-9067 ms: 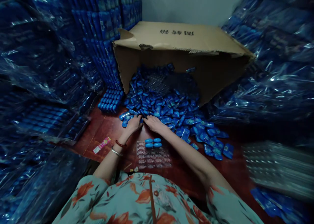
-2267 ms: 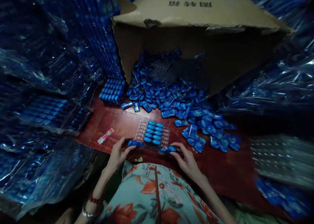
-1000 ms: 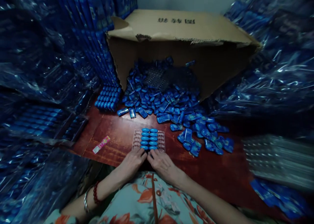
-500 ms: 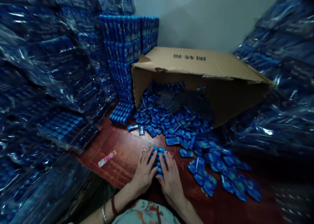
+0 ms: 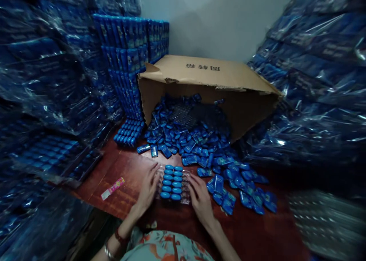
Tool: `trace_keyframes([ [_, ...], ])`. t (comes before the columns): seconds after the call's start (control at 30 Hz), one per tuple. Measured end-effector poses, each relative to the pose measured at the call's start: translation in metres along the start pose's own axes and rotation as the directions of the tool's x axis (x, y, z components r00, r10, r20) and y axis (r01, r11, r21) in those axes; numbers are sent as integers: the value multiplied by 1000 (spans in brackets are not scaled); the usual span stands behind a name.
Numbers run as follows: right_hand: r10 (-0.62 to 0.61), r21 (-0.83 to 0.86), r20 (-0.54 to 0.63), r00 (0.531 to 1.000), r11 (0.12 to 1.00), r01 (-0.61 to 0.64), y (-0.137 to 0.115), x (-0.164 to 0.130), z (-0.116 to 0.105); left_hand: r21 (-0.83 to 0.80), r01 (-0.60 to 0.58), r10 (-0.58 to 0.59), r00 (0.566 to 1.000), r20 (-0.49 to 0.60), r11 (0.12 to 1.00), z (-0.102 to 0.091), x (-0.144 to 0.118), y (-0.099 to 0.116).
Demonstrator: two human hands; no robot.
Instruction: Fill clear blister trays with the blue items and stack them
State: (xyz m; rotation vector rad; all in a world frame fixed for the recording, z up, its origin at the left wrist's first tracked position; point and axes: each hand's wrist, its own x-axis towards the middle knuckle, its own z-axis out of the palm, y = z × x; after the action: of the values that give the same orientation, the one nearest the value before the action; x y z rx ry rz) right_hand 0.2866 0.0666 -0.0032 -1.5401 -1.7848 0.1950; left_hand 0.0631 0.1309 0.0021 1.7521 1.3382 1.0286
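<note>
A see-through plastic tray (image 5: pixel 185 190) lies on the red-brown table in front of me. Two columns of blue oval packets (image 5: pixel 172 181) fill its middle, and bare pockets show along both sides. My left hand (image 5: pixel 147 188) rests along the tray's left edge, fingers stretched out. At the right edge my right hand (image 5: pixel 200 198) has its fingers spread, the tips touching or very close to the tray. Neither hand holds a packet that I can see. Beyond the tray, a heap of loose blue packets (image 5: pixel 188 139) spills from a cardboard box (image 5: pixel 228 72) lying on its side.
A filled tray stack (image 5: pixel 128 132) stands left of the heap, before tall blue stacks (image 5: pixel 126 59). A pink and white strip (image 5: pixel 113 188) lies at left. Plastic-wrapped piles (image 5: pixel 309 85) flank both sides. See-through trays (image 5: pixel 328 223) sit at lower right.
My hands have moved apart, from over the packets to the two sides of the tray, so both columns now show. The view has shifted a little to the right.
</note>
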Motion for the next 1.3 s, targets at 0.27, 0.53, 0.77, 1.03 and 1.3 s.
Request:
trace_keyframes([
  [0.27,17,-440,246,969,893,95,39,78,-13,466,-207,196,978,72,860,4,101,-7],
  [0.53,162,-595,364,917,798,95,26,84,-10,427,-187,132,979,154,885,32,118,-8],
  [0.77,139,-561,392,909,820,116,21,74,-13,52,-84,83,996,16,995,-1,80,-20],
  [1.03,305,-205,226,925,943,-261,17,69,-18,-160,191,-204,977,-67,968,-38,41,-22],
  [1.3,458,284,429,779,750,-597,19,39,-25,-90,205,-210,977,-49,975,-33,42,-14],
])
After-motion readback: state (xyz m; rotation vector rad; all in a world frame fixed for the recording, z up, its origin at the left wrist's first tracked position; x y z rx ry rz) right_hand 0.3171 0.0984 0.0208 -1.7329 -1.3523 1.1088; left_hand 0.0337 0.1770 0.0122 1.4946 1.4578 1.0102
